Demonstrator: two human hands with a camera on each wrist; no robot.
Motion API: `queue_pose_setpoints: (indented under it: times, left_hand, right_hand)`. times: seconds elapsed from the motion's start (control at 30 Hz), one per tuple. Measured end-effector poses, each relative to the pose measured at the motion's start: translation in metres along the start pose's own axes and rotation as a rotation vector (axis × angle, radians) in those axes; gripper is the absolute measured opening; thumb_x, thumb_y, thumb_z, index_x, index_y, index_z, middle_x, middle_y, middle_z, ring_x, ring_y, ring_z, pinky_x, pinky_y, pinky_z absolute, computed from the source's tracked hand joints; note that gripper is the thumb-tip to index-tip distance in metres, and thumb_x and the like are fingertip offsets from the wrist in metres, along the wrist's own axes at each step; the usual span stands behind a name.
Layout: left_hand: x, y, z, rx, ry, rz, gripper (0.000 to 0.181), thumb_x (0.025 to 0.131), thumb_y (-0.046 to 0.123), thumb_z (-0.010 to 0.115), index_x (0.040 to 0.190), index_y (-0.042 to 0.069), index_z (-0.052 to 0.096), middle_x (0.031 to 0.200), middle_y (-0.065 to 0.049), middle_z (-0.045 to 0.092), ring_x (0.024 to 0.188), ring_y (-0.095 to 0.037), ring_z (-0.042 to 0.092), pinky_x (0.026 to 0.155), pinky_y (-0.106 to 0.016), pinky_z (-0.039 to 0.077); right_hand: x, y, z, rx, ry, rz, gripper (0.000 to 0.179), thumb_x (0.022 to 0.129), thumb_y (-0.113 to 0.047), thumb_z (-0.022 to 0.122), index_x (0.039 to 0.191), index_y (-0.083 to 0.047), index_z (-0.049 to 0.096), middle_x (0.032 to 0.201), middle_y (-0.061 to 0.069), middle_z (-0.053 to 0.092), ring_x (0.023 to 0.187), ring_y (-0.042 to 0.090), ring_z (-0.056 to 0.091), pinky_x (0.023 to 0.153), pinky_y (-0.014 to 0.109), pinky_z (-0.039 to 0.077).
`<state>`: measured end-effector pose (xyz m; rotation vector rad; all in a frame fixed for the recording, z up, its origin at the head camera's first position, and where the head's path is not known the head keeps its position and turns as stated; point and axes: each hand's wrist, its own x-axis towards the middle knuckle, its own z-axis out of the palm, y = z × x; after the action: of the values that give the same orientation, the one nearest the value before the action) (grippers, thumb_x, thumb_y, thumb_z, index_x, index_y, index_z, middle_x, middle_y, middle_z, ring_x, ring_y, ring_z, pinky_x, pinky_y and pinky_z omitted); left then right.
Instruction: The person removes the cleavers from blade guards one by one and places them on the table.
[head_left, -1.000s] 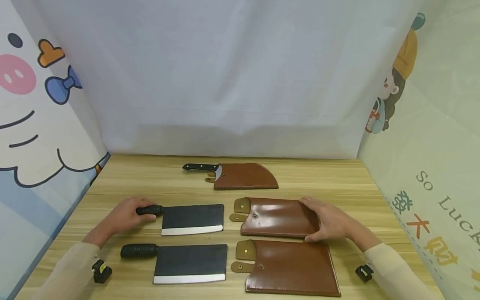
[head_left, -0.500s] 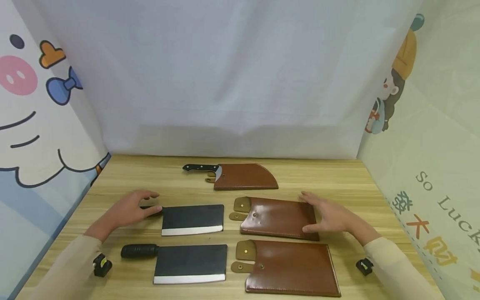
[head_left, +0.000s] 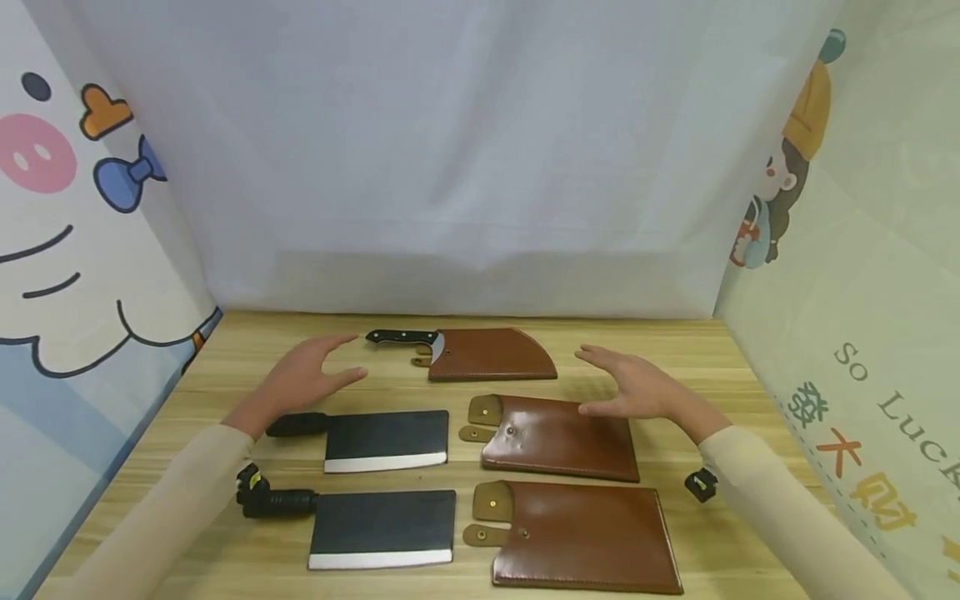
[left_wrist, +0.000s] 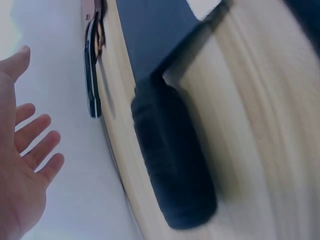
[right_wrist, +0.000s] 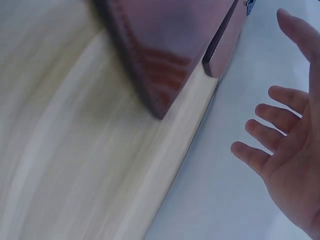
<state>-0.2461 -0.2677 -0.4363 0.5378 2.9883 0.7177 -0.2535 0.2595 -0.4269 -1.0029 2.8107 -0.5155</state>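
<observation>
My left hand (head_left: pixel 303 379) is raised with fingers spread, holding nothing, beside the black riveted handle (head_left: pixel 401 336) of the sheathed knife at the back. Below it lies a black cleaver (head_left: pixel 386 437) with a bright edge, its ribbed handle (left_wrist: pixel 172 155) large in the left wrist view. My right hand (head_left: pixel 633 385), also spread and holding nothing, hovers over the right end of a glossy brown leather sheath (head_left: pixel 562 437). Its fingers point toward the rounded sheath (head_left: pixel 487 354) that covers the back knife's blade. In the right wrist view the right palm (right_wrist: pixel 295 165) faces inward, off any object.
A second black cleaver (head_left: pixel 381 529) lies nearest the front, its handle partly overlapped by the left wrist camera (head_left: pixel 251 483). To its right is another brown sheath (head_left: pixel 588 537) with two snap straps. White cloth (head_left: pixel 465 167) hangs behind the wooden table (head_left: pixel 660 333); printed cloths flank it.
My left hand has released the middle cleaver's handle and moved forward and right. The right hand has left the middle sheath and moved forward and slightly left. Knives and sheaths stay in place.
</observation>
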Motion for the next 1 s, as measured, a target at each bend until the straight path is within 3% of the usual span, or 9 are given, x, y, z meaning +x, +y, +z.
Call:
queue_pose_setpoints:
  times: [0.27, 0.43, 0.73, 1.0]
  left_hand:
    - [0.032, 0.013, 0.012, 0.007, 0.015, 0.058, 0.075, 0.099, 0.049, 0.065, 0.152, 0.000, 0.045, 0.151, -0.025, 0.049, 0.137, -0.046, 0.047, 0.112, -0.063, 0.038]
    - [0.047, 0.016, 0.019, -0.002, 0.019, 0.073, 0.072, 0.099, 0.043, 0.067, 0.150, -0.002, 0.046, 0.150, -0.026, 0.049, 0.138, -0.047, 0.046, 0.113, -0.063, 0.037]
    - [0.073, 0.003, 0.036, 0.020, 0.013, 0.067, 0.073, 0.099, 0.044, 0.067, 0.151, -0.003, 0.045, 0.152, -0.027, 0.047, 0.139, -0.047, 0.045, 0.114, -0.061, 0.036]
    - [0.087, -0.008, 0.050, 0.007, 0.000, 0.011, 0.072, 0.099, 0.041, 0.068, 0.151, -0.003, 0.044, 0.153, -0.028, 0.045, 0.140, -0.048, 0.043, 0.114, -0.062, 0.035]
  right_hand:
    - [0.035, -0.004, 0.012, 0.034, 0.035, 0.017, 0.088, 0.089, -0.046, 0.078, 0.156, -0.004, 0.040, 0.160, 0.021, 0.039, 0.144, 0.043, 0.041, 0.115, 0.060, 0.037]
    - [0.058, -0.001, 0.022, 0.061, 0.058, 0.050, 0.092, 0.088, -0.052, 0.077, 0.157, -0.004, 0.040, 0.158, 0.021, 0.041, 0.143, 0.042, 0.042, 0.116, 0.058, 0.037]
    - [0.087, 0.003, 0.037, 0.121, 0.067, 0.122, 0.099, 0.085, -0.055, 0.078, 0.157, -0.002, 0.037, 0.159, 0.019, 0.041, 0.145, 0.041, 0.039, 0.119, 0.055, 0.033]
    - [0.107, 0.006, 0.053, 0.111, 0.005, 0.156, 0.105, 0.083, -0.052, 0.082, 0.159, 0.000, 0.031, 0.161, 0.023, 0.035, 0.148, 0.041, 0.034, 0.120, 0.054, 0.030]
